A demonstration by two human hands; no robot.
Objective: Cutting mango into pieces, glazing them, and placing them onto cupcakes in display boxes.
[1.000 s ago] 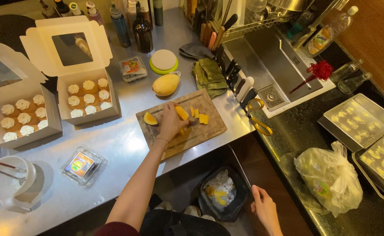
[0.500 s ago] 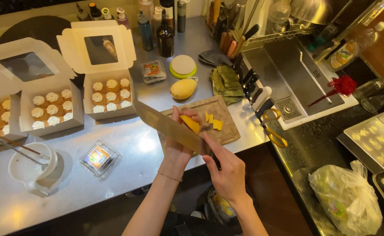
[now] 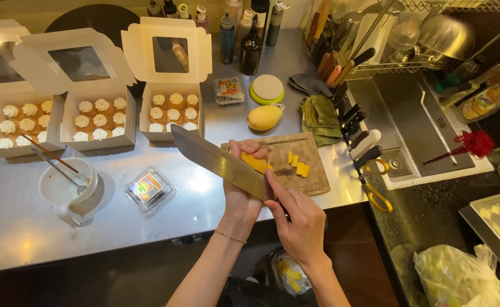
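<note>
Steel counter [image 3: 45, 239] under my hands, shining with glare from the light overhead. Out past my fingertips, a row of dark bottles [image 3: 250, 34] lines the back edge. Off to my right, a sunken steel sink [image 3: 415, 119], then a dark speckled worktop [image 3: 432, 222]. Down below my wrists, dim floor in deep shadow.

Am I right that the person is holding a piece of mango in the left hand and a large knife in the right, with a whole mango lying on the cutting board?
Not quite. The head view shows the whole mango lying on the steel counter behind the cutting board, not on it. The rest holds: the left hand holds the mango piece and the right hand the knife.
</note>
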